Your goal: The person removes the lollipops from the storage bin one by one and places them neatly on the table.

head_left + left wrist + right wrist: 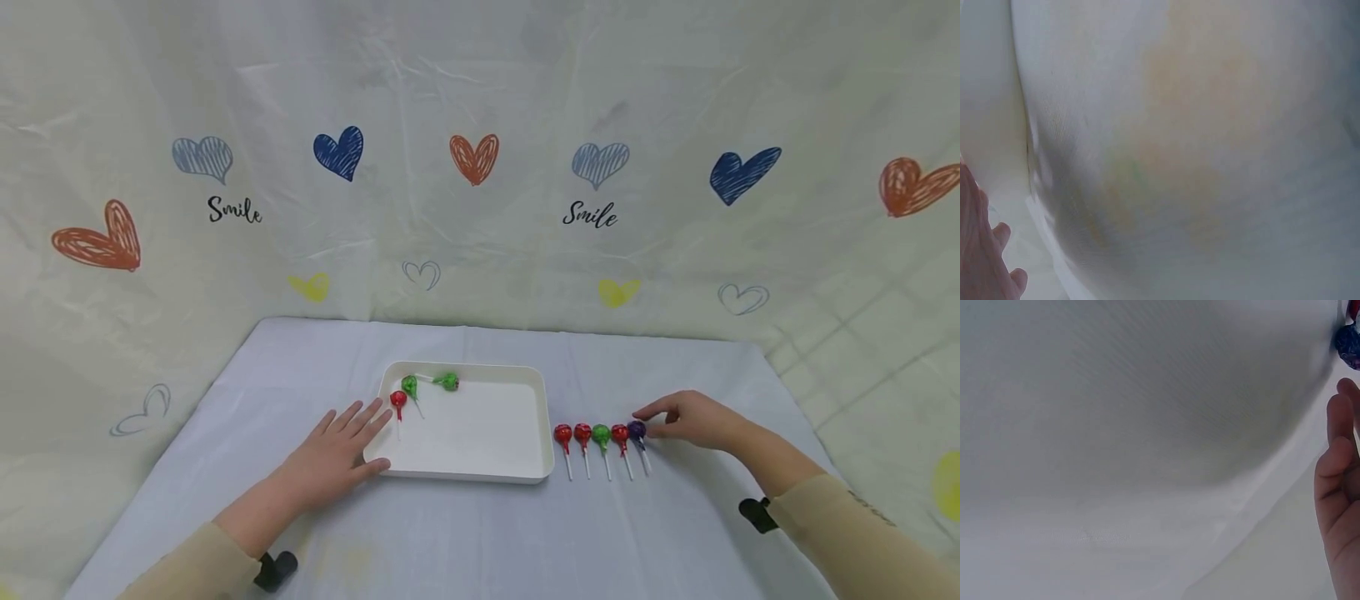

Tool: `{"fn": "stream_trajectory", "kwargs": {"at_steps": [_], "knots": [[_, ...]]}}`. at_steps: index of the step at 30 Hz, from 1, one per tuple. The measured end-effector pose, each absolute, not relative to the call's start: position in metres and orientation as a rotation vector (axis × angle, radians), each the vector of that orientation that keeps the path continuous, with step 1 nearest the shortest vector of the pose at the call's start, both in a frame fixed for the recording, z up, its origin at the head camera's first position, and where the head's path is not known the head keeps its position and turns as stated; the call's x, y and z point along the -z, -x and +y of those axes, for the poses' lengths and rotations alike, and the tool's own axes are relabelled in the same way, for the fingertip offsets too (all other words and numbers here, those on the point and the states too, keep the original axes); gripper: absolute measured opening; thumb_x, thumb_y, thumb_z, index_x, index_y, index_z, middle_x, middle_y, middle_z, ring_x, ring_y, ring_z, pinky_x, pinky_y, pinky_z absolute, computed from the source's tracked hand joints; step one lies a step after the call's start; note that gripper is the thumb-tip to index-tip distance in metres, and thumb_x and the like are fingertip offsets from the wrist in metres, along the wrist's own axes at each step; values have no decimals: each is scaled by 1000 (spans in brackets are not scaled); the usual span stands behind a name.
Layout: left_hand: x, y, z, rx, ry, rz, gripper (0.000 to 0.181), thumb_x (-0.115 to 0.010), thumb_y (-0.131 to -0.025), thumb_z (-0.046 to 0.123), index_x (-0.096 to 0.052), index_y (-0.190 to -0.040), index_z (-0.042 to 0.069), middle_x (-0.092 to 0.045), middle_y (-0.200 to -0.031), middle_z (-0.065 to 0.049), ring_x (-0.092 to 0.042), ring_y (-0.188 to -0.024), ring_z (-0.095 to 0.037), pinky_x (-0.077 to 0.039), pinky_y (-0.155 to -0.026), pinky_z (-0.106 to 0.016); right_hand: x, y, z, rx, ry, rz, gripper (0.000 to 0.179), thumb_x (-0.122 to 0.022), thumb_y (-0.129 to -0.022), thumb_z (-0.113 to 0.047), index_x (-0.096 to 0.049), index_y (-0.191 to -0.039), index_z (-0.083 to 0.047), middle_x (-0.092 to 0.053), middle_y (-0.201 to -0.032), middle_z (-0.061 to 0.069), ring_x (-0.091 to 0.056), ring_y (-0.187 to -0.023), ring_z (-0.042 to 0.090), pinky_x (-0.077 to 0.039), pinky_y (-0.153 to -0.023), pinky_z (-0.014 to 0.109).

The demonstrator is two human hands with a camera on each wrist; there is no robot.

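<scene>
By purple lollipop (637, 431), right hand (694, 421) (bare)

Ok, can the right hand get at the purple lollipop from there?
Probably yes: the right hand is beside the purple lollipop at the row's end, and nothing visible lies between them.

Black inscription (235, 210) "Smile" stood on the backdrop sheet (420, 75), above the far left corner of the tabletop (465, 533); second inscription (590, 215), likewise "Smile", right of far-edge centre. Right sleeve marking (871, 507) was illegible.

Left hand (335, 454) splayed, right hand (696, 421) half-curled
</scene>
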State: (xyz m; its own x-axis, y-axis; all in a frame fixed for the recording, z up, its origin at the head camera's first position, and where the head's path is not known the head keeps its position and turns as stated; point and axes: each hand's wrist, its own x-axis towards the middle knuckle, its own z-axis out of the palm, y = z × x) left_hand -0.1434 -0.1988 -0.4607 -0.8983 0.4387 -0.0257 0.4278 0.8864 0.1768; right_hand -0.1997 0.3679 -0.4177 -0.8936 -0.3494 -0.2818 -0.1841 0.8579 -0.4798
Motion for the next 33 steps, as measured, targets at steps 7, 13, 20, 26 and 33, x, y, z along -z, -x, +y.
{"fn": "stream_trajectory", "kwargs": {"at_steps": [7,13,20,26,33], "knots": [[453,141,-197,-263,-677,2956,82,-47,-94,67,-25,-159,22,-19,-165,-3,-18,-150,-35,-13,-117,-61,422,204,366,632,432,2654,30,-75,-89,-30,-75,-117,-19,-69,-118,3,-56,-96,18,-52,-78,35],[457,144,-198,-271,-690,2964,84,-44,-93,71,-25,-159,22,-20,-165,-3,-19,-149,-36,-14,-117,-62,425,203,363,610,442,2669,28,-76,-88,-28,-75,-115,-19,-69,-117,4,-56,-95,18,-52,-77,35],[451,142,-196,-241,-665,2947,83,-46,-94,68,-25,-159,22,-18,-165,-2,-18,-150,-35,-14,-117,-61,425,203,361,570,450,2689,24,-76,-88,-23,-74,-111,-18,-69,-110,0,-60,-95,18,-54,-80,39],[452,141,-196,-241,-667,2950,81,-49,-95,64,-25,-159,22,-19,-165,-2,-18,-150,-35,-14,-117,-62,425,201,361,553,461,2707,25,-77,-87,-28,-75,-111,-20,-70,-109,-1,-57,-89,16,-52,-74,34],[452,141,-196,-244,-668,2950,80,-51,-95,63,-25,-159,22,-19,-165,-3,-18,-149,-35,-14,-117,-62,426,197,363,582,454,2720,29,-77,-87,-30,-75,-114,-20,-70,-111,-1,-52,-83,14,-47,-67,29]]}}
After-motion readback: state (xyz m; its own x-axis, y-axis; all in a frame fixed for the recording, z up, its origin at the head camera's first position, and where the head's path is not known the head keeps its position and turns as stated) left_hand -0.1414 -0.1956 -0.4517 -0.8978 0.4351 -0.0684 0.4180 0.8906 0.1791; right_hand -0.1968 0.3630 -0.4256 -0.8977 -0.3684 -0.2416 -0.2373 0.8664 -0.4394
